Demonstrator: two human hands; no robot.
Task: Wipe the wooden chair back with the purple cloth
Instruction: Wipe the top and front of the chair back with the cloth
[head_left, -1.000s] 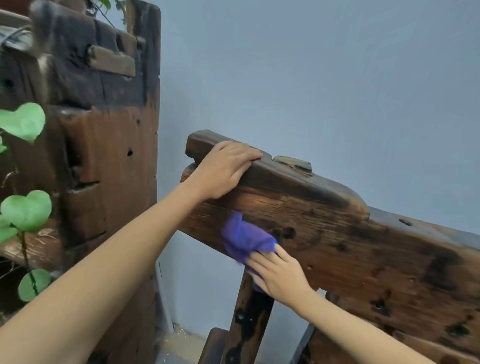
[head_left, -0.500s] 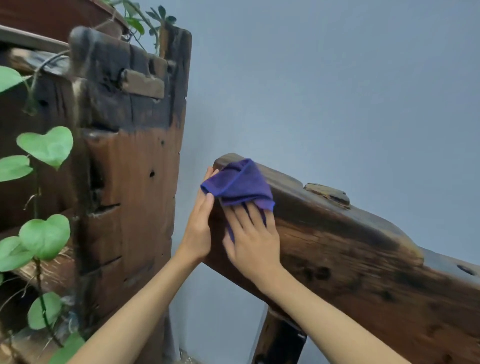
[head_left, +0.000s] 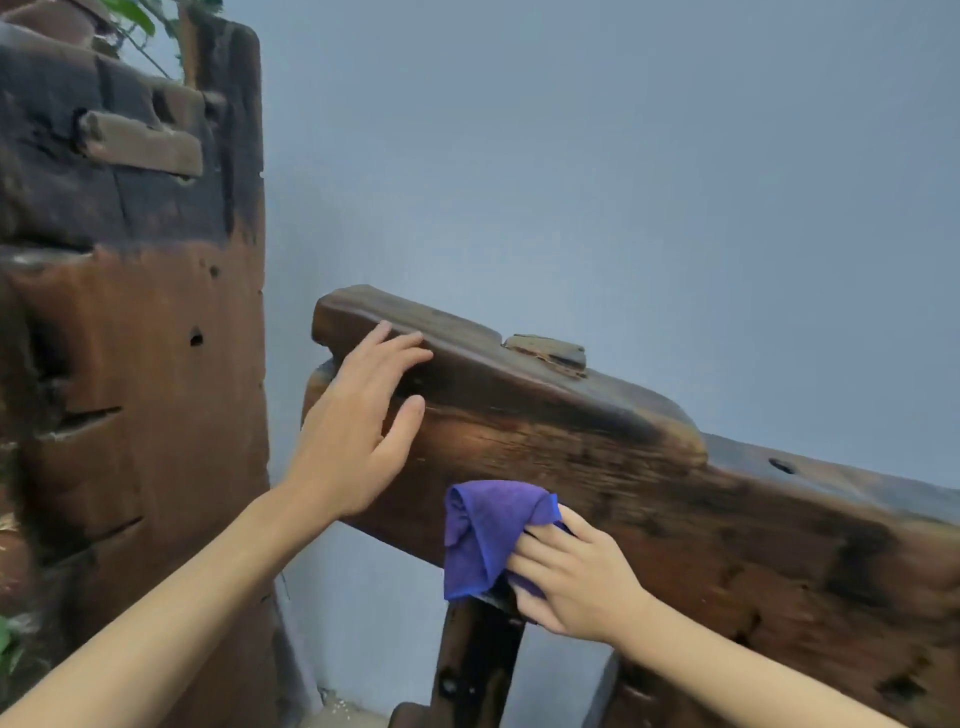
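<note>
The wooden chair back is a thick, dark, weathered plank that slopes down to the right. My right hand presses the purple cloth flat against the plank's front face, near its lower edge and above a dark upright post. The cloth is bunched, and its lower corner hangs past the plank's edge. My left hand lies at the plank's upper left end with fingers spread, fingertips on the top rail and thumb on the front face.
A tall, rough wooden post with notches and holes stands close on the left. Green leaves show above it and at the lower left. A plain blue-grey wall is behind the chair. A small wooden peg juts from the top rail.
My right hand has carried the cloth from the plank's upper left end down and right to the lower front face. My left hand has moved up onto the top rail.
</note>
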